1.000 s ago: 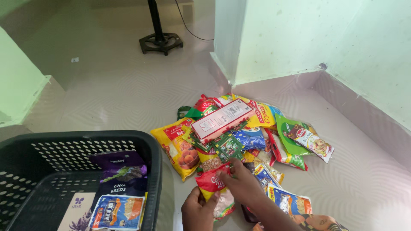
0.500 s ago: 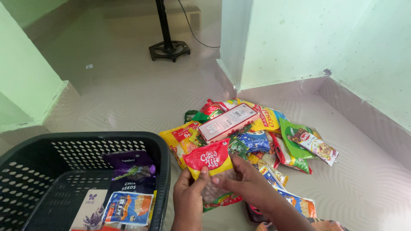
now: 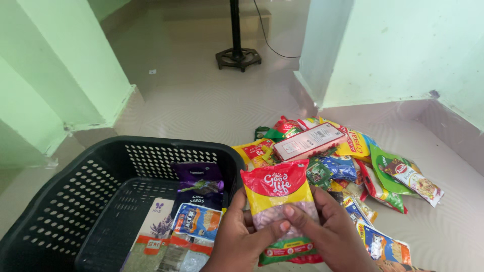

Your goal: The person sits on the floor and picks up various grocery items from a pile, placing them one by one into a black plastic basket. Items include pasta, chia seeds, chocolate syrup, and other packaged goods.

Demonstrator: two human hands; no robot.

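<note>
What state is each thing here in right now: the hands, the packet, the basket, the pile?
Left hand: gripping the packet's lower left.
Right hand: thumb across the packet's front.
Red and yellow packet: sealed, held upright off the floor.
Black basket: open, partly filled with packets.
Purple pouch: leaning inside the basket.
Pile of packets: heaped on the floor.
</note>
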